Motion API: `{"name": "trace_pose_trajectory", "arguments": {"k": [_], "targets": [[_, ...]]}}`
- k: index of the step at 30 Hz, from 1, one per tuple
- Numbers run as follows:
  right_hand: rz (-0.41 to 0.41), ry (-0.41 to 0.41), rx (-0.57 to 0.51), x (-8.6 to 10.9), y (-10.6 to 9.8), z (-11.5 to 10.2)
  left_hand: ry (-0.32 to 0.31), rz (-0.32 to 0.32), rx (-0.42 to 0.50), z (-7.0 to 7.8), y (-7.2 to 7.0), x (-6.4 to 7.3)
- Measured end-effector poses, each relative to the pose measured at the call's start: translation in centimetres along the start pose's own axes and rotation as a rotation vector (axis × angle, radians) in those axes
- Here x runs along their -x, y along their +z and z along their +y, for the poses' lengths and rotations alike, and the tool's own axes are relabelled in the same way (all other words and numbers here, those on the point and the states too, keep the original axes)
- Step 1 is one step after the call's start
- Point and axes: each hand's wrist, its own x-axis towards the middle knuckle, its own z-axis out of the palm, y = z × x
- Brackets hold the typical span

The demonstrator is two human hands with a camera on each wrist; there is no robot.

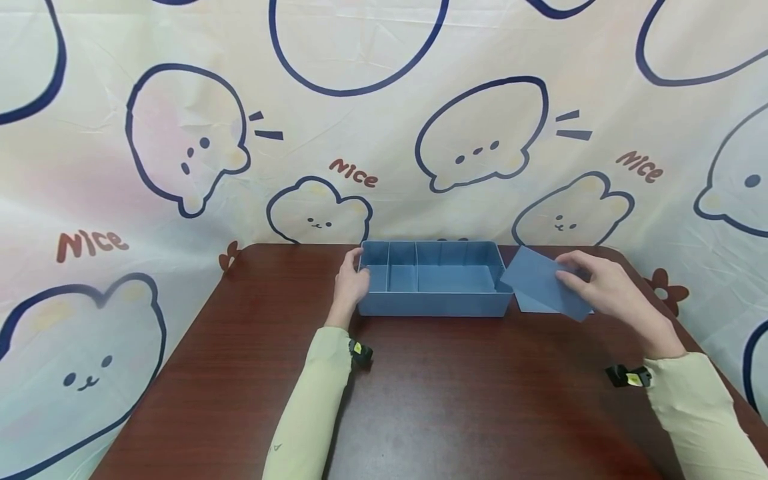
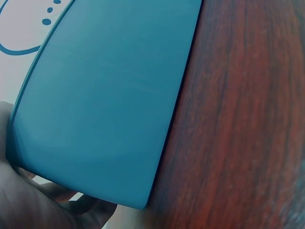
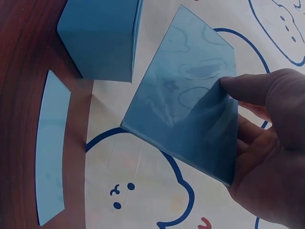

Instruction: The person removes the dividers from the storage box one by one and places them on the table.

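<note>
A long blue box [image 1: 432, 305] stands at the back of the table, split by thin dividers into two narrow compartments on the left and a wide one on the right. My left hand [image 1: 351, 280] grips its left end wall, thumb at the rim and fingers along the outside; the left wrist view shows the box's smooth front side [image 2: 105, 95]. Beside the right end, my right hand [image 1: 600, 283] pinches a flat blue panel [image 3: 190, 95] by one edge, holding it tilted above the table. A second blue panel [image 3: 51, 148] lies flat on the tabletop below it.
The dark reddish-brown wooden table [image 1: 456, 400] stretches in front of the box. Right behind its back edge hangs a pale curtain [image 1: 384, 133] printed with cartoon bears, which also runs along both sides.
</note>
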Motion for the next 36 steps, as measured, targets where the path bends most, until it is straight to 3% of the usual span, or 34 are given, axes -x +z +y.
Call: {"name": "trace_pose_trajectory", "arguments": {"k": [18, 36], "targets": [[-0.063, 0.028, 0.007, -0.1, 0.3, 2.2, 0.000, -0.003, 0.003, 0.3, 0.0, 0.1], [-0.059, -0.049, 0.070, 0.2, 0.9, 3.1, -0.010, -0.006, 0.008, 0.1, -0.1, 0.2]]}}
